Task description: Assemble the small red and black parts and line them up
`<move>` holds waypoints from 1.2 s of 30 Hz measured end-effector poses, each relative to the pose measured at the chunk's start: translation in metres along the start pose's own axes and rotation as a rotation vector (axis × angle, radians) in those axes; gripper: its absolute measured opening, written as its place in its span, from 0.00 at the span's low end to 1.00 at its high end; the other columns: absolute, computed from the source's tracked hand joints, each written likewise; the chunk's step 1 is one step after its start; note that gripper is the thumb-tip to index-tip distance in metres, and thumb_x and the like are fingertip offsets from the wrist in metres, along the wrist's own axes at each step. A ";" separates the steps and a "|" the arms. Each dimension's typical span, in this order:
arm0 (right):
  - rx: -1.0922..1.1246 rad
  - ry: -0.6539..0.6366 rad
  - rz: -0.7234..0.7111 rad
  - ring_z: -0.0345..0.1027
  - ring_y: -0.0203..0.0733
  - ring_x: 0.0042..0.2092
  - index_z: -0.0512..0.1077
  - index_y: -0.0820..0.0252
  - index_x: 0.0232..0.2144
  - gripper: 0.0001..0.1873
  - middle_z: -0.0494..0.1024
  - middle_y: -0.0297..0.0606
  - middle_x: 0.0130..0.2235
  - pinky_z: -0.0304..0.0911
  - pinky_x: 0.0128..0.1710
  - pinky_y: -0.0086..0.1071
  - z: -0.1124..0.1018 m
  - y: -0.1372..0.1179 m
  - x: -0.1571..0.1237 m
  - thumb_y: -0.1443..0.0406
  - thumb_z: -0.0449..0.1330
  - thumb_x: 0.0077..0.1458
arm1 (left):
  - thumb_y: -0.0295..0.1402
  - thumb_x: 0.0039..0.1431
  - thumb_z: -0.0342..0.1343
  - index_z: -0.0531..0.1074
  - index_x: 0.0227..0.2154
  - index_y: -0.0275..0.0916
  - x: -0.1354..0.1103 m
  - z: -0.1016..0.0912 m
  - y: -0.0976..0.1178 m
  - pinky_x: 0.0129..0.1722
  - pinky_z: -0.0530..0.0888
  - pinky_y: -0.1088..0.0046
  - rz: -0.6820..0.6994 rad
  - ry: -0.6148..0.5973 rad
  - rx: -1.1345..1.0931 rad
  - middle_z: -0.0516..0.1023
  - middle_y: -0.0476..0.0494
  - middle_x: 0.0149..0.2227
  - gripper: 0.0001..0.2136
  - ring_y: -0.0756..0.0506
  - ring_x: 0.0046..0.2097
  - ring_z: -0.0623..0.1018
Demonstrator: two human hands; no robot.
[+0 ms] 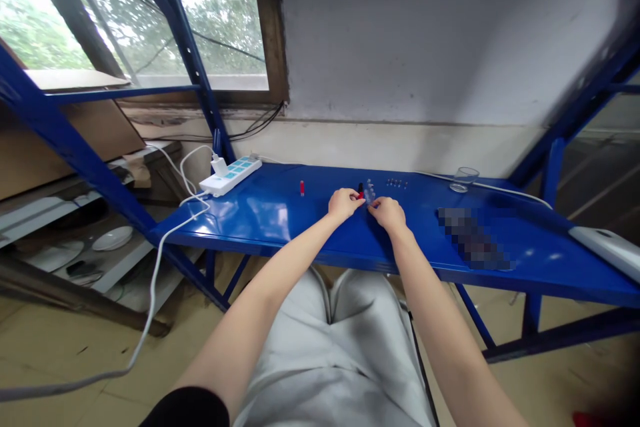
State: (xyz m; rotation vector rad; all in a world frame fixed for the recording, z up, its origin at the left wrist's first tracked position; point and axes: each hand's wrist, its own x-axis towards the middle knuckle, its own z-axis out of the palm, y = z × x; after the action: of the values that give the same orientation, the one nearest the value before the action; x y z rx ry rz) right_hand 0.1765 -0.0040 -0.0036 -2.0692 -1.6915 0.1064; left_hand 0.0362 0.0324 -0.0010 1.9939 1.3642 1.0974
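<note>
Over the middle of the blue tabletop, my left hand pinches a small red item with a black top between thumb and fingers. Its exact kind is too small to make out. Close beside it, my right hand has its fingertips closed at the lower edge of a small clear, knobbly plastic piece. The clear piece stands right next to the red and black item; whether they touch cannot be told. A separate small red cylinder stands upright to the left.
Several tiny pieces lie in rows behind my right hand. A clear glass sits at the back right, a blurred-out dark object in front. A white power strip with cables lies at the left end; a white device lies far right.
</note>
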 end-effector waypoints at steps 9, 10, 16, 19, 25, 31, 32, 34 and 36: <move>0.004 0.027 0.006 0.72 0.45 0.36 0.77 0.56 0.33 0.13 0.78 0.45 0.34 0.60 0.31 0.31 0.003 0.000 0.000 0.59 0.57 0.47 | 0.36 0.42 0.63 0.73 0.16 0.38 0.003 0.009 -0.009 0.26 0.62 0.74 -0.026 -0.032 0.146 0.70 0.45 0.20 0.08 0.48 0.25 0.69; 0.007 0.025 0.006 0.71 0.46 0.36 0.77 0.56 0.33 0.13 0.78 0.45 0.34 0.60 0.31 0.31 0.003 0.000 0.000 0.59 0.57 0.47 | 0.36 0.42 0.63 0.73 0.17 0.38 0.003 0.010 -0.009 0.26 0.62 0.74 -0.032 -0.034 0.154 0.71 0.45 0.20 0.08 0.48 0.25 0.70; 0.015 -0.003 0.016 0.71 0.49 0.39 0.76 0.55 0.34 0.14 0.77 0.45 0.36 0.61 0.32 0.33 0.002 0.000 -0.001 0.57 0.56 0.48 | 0.36 0.42 0.62 0.72 0.18 0.38 0.001 0.011 -0.005 0.27 0.62 0.74 -0.031 -0.030 0.178 0.72 0.45 0.21 0.08 0.48 0.26 0.70; 0.020 -0.008 0.019 0.71 0.50 0.39 0.76 0.55 0.34 0.14 0.77 0.45 0.36 0.60 0.33 0.34 0.002 0.000 -0.002 0.57 0.56 0.48 | 0.37 0.44 0.61 0.73 0.19 0.39 -0.001 0.010 -0.003 0.27 0.62 0.73 -0.041 -0.043 0.220 0.73 0.44 0.23 0.07 0.47 0.27 0.71; 0.006 -0.021 0.033 0.71 0.49 0.40 0.76 0.55 0.35 0.14 0.77 0.45 0.37 0.61 0.34 0.33 0.001 -0.001 -0.002 0.57 0.56 0.48 | 0.38 0.46 0.60 0.75 0.22 0.39 -0.001 0.010 0.000 0.28 0.64 0.73 -0.051 -0.066 0.270 0.75 0.42 0.26 0.08 0.45 0.31 0.74; -0.005 -0.042 0.036 0.71 0.47 0.41 0.75 0.56 0.35 0.14 0.77 0.44 0.38 0.61 0.34 0.32 -0.002 -0.003 -0.003 0.57 0.55 0.49 | 0.40 0.47 0.58 0.77 0.27 0.40 0.000 0.011 -0.003 0.33 0.67 0.74 -0.060 -0.086 0.324 0.77 0.43 0.30 0.09 0.46 0.35 0.75; -0.005 -0.044 0.035 0.71 0.48 0.41 0.75 0.56 0.35 0.14 0.77 0.44 0.38 0.61 0.35 0.32 -0.002 -0.003 -0.003 0.57 0.55 0.49 | 0.40 0.47 0.58 0.77 0.27 0.40 0.001 0.011 -0.003 0.33 0.67 0.74 -0.062 -0.093 0.328 0.77 0.43 0.30 0.10 0.45 0.35 0.75; -0.004 -0.050 0.030 0.70 0.48 0.41 0.75 0.57 0.35 0.14 0.77 0.44 0.38 0.61 0.35 0.32 -0.002 -0.002 -0.002 0.57 0.56 0.49 | 0.41 0.47 0.59 0.77 0.30 0.40 0.000 0.009 -0.003 0.34 0.68 0.73 -0.060 -0.110 0.333 0.78 0.43 0.32 0.11 0.45 0.36 0.75; 0.001 -0.055 0.022 0.70 0.47 0.41 0.74 0.57 0.35 0.14 0.77 0.44 0.37 0.60 0.35 0.32 -0.001 -0.001 -0.002 0.57 0.56 0.49 | 0.41 0.46 0.59 0.77 0.32 0.40 -0.001 0.004 -0.002 0.35 0.68 0.73 -0.051 -0.134 0.347 0.78 0.43 0.33 0.12 0.45 0.37 0.75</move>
State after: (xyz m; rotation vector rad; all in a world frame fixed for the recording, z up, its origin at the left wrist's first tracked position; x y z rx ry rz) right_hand 0.1759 -0.0059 -0.0030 -2.1029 -1.7003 0.1720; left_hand 0.0384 0.0326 -0.0058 2.2122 1.6087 0.7261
